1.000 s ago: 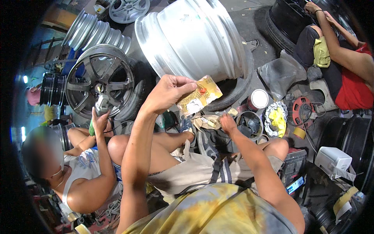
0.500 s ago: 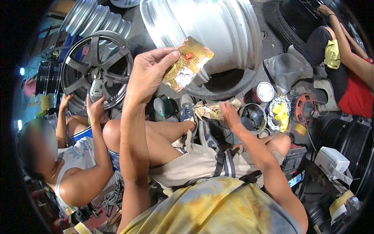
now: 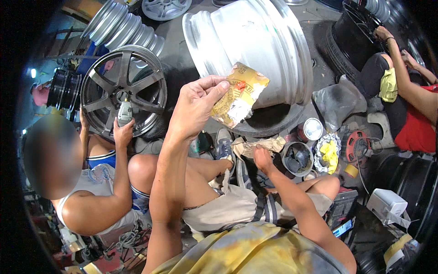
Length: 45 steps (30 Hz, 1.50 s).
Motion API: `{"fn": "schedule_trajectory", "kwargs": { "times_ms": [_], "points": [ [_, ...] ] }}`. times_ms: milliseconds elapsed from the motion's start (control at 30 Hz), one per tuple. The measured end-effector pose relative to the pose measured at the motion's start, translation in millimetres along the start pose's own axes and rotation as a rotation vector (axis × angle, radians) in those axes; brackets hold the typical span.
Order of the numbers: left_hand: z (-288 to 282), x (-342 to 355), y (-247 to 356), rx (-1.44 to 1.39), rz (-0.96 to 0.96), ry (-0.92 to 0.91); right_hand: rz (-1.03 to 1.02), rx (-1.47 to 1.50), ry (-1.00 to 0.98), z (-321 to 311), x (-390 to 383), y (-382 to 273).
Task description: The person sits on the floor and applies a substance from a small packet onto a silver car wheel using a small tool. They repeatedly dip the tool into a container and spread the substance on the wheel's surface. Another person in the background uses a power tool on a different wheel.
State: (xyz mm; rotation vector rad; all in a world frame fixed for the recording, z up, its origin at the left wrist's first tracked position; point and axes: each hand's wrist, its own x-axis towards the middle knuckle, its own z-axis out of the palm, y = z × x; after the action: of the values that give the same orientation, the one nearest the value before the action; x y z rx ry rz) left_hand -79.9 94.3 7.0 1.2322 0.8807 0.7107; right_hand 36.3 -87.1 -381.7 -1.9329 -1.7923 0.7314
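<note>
My left hand (image 3: 197, 108) is raised, pinching a worn piece of sandpaper (image 3: 238, 94) between thumb and fingers. Its yellow-brown printed backing faces me, with torn whitish patches and a small red spot. Behind it, a large bare silver wheel rim (image 3: 248, 45) lies on its side on a tire (image 3: 273, 124). Low between my legs, my right hand (image 3: 263, 160) has its fingers curled at the edge of a crumpled tan sheet (image 3: 246, 145); what they hold, if anything, is hidden.
Right of my hand stand a bucket (image 3: 297, 158) with dark contents, a can (image 3: 311, 129) and a foil-lined dish (image 3: 327, 153) with yellow stuff. A co-worker at left holds a power tool (image 3: 124, 113) at a dark spoked wheel (image 3: 123, 91). Another person works at far right beside a plastic bag (image 3: 340, 102).
The view has shifted, so the surroundings sit lower and farther right. My right hand has moved a little left, away from the bucket. My left hand still pinches the sandpaper.
</note>
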Motion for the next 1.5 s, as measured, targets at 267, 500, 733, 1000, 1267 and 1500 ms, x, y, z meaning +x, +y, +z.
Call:
{"fn": "schedule_trajectory", "kwargs": {
  "times_ms": [267,500,733,1000,1267,1500],
  "points": [
    [30.3,-1.4,1.9,0.012,0.086,-0.09,-0.034,0.201,0.531,-183.3,-43.4,-64.4],
    [51.8,-3.1,1.7,0.058,0.112,-0.125,-0.15,0.247,0.872,-334.0,-58.5,-143.9],
    [64.5,-9.1,5.0,0.127,0.129,-0.193,-0.304,0.054,0.954,-349.9,-44.5,-157.7],
    [68.1,-12.5,6.7,0.15,0.14,-0.206,-0.327,0.022,0.903,-344.6,-37.1,-154.6],
    [69.0,-4.7,-5.3,0.199,0.241,-0.153,-0.246,0.173,0.87,-344.7,-51.1,-158.1],
    [74.8,-4.4,-6.0,0.286,0.393,-0.126,-0.297,0.172,0.847,-334.6,-52.7,-158.7]
  ]
}}
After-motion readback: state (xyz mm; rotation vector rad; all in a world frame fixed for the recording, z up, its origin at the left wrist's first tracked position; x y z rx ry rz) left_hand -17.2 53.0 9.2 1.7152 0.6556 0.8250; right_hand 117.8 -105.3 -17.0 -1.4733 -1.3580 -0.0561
